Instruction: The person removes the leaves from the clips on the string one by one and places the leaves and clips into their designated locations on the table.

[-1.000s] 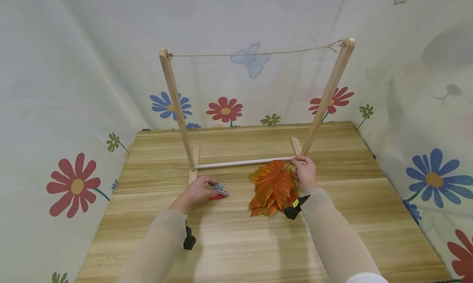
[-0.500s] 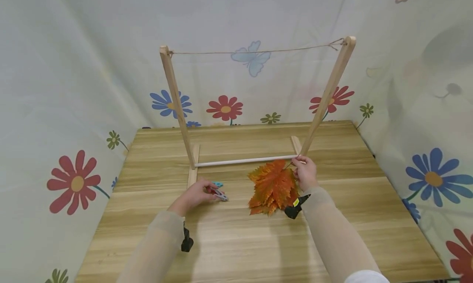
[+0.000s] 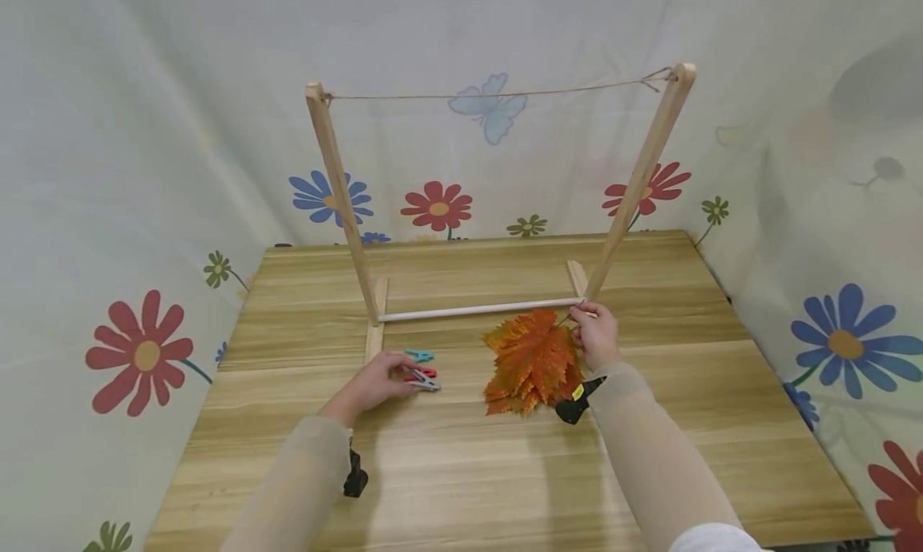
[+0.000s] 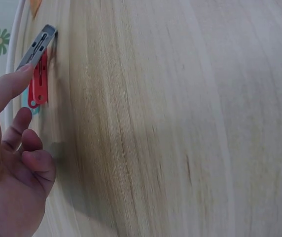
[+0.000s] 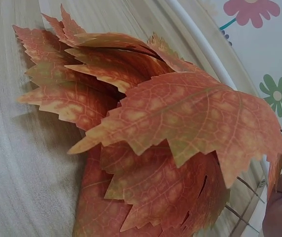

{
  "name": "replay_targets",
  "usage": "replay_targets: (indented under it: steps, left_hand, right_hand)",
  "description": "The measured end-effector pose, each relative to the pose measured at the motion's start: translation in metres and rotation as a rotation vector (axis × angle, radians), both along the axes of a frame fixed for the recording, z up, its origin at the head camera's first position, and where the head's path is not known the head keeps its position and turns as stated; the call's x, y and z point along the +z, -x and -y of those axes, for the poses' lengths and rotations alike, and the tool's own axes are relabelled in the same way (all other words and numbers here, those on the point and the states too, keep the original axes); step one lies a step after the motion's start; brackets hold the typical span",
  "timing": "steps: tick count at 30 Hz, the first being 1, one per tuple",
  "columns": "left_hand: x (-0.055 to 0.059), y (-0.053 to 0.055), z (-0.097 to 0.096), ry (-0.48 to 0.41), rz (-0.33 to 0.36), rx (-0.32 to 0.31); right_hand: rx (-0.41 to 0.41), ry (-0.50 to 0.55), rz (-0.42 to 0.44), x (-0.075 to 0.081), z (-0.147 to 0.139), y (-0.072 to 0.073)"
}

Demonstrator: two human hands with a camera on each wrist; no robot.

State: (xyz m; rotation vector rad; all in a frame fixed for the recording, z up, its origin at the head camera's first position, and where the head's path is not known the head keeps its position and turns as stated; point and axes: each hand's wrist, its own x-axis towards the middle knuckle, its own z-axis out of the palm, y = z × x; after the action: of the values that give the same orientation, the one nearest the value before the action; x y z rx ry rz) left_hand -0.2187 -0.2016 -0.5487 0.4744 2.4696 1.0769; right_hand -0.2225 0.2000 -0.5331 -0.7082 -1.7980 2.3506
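My left hand (image 3: 373, 382) pinches a grey clothespin (image 4: 38, 45) between thumb and fingers, low over the table. Right by it lie a red clothespin (image 4: 41, 84) and a teal clothespin (image 3: 421, 355). The hand's other fingers are curled loosely beneath in the left wrist view. To the right, my right hand (image 3: 597, 334) pinches the thin stem of an orange-red artificial leaf (image 5: 190, 116). That leaf tops a stack of similar leaves (image 3: 530, 388) on the table; more stems show beside the hand in the right wrist view.
A wooden frame with a left post (image 3: 342, 203) and a right post (image 3: 638, 183) stands behind the hands. Twine (image 3: 461, 96) runs between the post tops, and a white rod (image 3: 476, 310) joins them low down. Flowered cloth (image 3: 505, 175) surrounds the wooden table (image 3: 461, 488).
My left hand has shifted slightly left with the grey clothespin, and the red and teal ones now show separately. The right hand stays at the leaf stem.
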Motion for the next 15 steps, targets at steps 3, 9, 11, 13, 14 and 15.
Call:
replay_targets:
  steps: [3,9,11,13,14,15]
  left_hand:
    - [0.0,-0.002,0.001,0.015,0.028,0.021]
    - [-0.001,-0.005,0.003,0.027,0.043,0.021]
    - [-0.001,-0.005,0.003,0.026,0.03,0.017]
    - [-0.002,-0.006,0.003,0.034,0.024,0.013]
    - [-0.002,-0.006,0.003,0.039,0.026,0.014]
    - [-0.002,-0.007,0.004,0.05,0.028,0.012]
  right_hand:
    - [0.002,-0.003,-0.002,-0.001,0.0,0.0]
    - [-0.025,-0.011,0.049,0.011,0.007,-0.001]
    - [-0.028,-0.005,0.053,0.012,0.007,-0.001]
    - [-0.027,-0.007,0.063,0.011,0.007,-0.001]
    - [-0.026,-0.006,0.068,0.011,0.006,-0.001]
    - [-0.023,-0.007,0.072,0.01,0.006,-0.001]
